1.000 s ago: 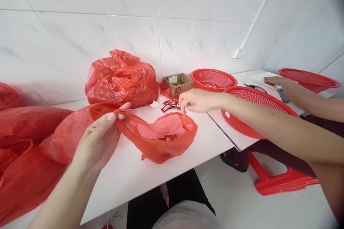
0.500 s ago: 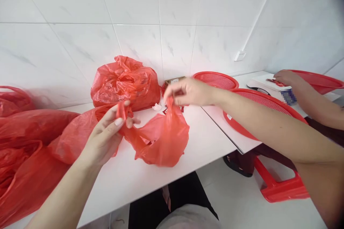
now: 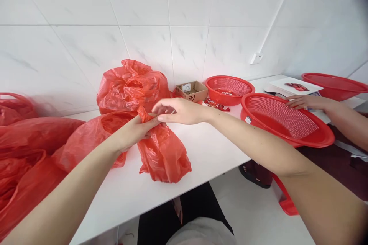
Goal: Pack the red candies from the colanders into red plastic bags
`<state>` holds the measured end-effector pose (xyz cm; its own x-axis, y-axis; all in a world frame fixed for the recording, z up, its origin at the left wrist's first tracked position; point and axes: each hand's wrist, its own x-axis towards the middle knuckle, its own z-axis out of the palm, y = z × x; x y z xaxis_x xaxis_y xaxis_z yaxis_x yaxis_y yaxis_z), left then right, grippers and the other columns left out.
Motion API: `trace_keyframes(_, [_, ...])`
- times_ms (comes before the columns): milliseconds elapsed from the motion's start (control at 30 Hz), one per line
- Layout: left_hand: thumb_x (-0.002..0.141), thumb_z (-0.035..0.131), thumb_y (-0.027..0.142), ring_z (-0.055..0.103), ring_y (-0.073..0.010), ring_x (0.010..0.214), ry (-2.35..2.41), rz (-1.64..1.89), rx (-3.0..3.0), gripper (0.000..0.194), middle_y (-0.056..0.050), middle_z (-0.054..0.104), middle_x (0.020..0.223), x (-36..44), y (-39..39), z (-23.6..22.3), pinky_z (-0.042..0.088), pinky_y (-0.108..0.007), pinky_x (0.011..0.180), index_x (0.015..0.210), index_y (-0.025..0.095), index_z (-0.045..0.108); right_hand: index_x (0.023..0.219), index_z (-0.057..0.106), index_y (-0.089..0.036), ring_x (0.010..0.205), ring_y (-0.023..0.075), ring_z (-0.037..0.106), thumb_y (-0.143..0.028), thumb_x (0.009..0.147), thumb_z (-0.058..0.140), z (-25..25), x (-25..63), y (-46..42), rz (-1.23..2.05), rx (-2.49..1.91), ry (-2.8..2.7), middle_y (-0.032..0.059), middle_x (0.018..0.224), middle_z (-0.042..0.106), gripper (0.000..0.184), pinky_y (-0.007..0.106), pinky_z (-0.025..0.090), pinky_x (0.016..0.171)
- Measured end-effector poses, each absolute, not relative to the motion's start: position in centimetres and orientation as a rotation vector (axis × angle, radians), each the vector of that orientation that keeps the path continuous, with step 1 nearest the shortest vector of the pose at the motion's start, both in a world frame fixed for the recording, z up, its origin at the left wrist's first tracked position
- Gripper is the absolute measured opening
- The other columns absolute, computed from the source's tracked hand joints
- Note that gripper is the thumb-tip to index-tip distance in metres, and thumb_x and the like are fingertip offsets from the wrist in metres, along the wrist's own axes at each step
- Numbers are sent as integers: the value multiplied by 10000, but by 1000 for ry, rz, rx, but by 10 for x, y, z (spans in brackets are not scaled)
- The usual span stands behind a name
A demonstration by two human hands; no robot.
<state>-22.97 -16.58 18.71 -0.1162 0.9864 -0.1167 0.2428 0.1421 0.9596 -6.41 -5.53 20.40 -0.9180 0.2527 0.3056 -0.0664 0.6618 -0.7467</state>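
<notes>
A small red plastic bag (image 3: 166, 157) stands on the white table, its mouth gathered into a narrow neck. My left hand (image 3: 139, 128) is closed around that neck, and a twisted end of the bag sticks up behind it. My right hand (image 3: 184, 111) reaches across from the right with bent fingers at the same neck, its fingertips against my left hand. What exactly those fingertips pinch is partly hidden. Inside the bag, the contents are covered by the plastic.
Several larger red bags (image 3: 132, 90) stand left and behind. Toward the back are a cardboard box (image 3: 192, 91), red packets (image 3: 215, 105) and a red basket (image 3: 230, 80). Another basket (image 3: 287, 116) sits right, near a co-worker's hand (image 3: 310, 103) and white scale (image 3: 278, 82).
The wide bag mouth has been drawn together into a neck. My right hand picked up the bag's far side and brought it left to my left hand. The co-worker's hand left packets on the scale.
</notes>
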Motion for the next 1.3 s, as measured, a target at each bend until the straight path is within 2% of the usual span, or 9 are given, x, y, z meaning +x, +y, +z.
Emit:
trace_keyframes(133, [836,613,492,369,-91,380,1384,963,1141,307,39,439,428,-229,-164,185,320,-204,402,778,194,661,946,597,-161,762,120,626,-220,864,589,184,-58,-52,1258,-262,-2341,17,836,653,101,296,527,732])
trace_keyframes(300, [781,686,394,500,-116,502,1258,1103,1215,232,-21,589,575,-234,-161,188,450,-232,506,687,183,664,877,598,-195,808,130,610,-280,870,612,199,-47,-93,1090,-209,-2187,13,882,649,87,302,509,778])
trace_keyframes(467, [710,716,237,582,-169,618,1381,880,1528,44,-30,651,684,-237,-165,190,489,-275,606,747,220,732,1089,587,-232,1018,153,598,-414,965,475,175,-61,-87,1222,-226,-2021,32,1060,644,248,313,472,909])
trace_keyframes(600, [677,534,71,530,-139,552,1727,896,1845,193,19,597,627,-229,-169,175,392,-228,514,709,220,652,1118,613,-207,1097,167,570,-452,971,448,131,-83,-62,1432,-259,-2019,46,1139,636,330,327,410,1008])
trace_keyframes(700, [625,448,12,572,-149,676,1981,1121,2094,311,12,640,764,-225,-170,159,426,-225,603,787,222,610,1187,597,-222,1174,156,529,-447,962,472,118,-85,-59,1574,-122,-1964,41,1222,607,341,311,368,1060])
trace_keyframes(833, [750,511,98,609,-206,1016,1831,1304,2238,296,-55,640,1075,-229,-169,149,478,-277,849,970,237,653,1184,594,-223,1069,142,566,-397,927,542,124,-76,-64,1718,-48,-2074,31,1143,627,314,274,444,931])
trace_keyframes(967, [851,538,212,608,-227,1092,1685,1160,2253,295,-63,644,1196,-245,-176,143,454,-301,948,1096,260,696,910,641,-168,801,123,573,-388,944,503,131,-60,-55,1253,-200,-2357,13,863,657,262,242,426,749])
trace_keyframes(1133, [855,583,318,629,-266,933,1873,955,2109,176,-73,722,949,-265,-204,126,485,-327,831,866,258,748,702,639,-162,645,98,521,-355,947,491,114,-22,-1,865,-661,-2546,-5,726,667,345,225,360,672])
trace_keyframes(1300, [893,548,416,488,-301,1240,1535,978,1885,284,-79,588,1329,-254,-205,123,385,-382,1040,794,235,743,753,660,-157,734,125,588,-293,932,494,97,-22,24,946,-746,-2559,24,805,688,279,228,406,680])
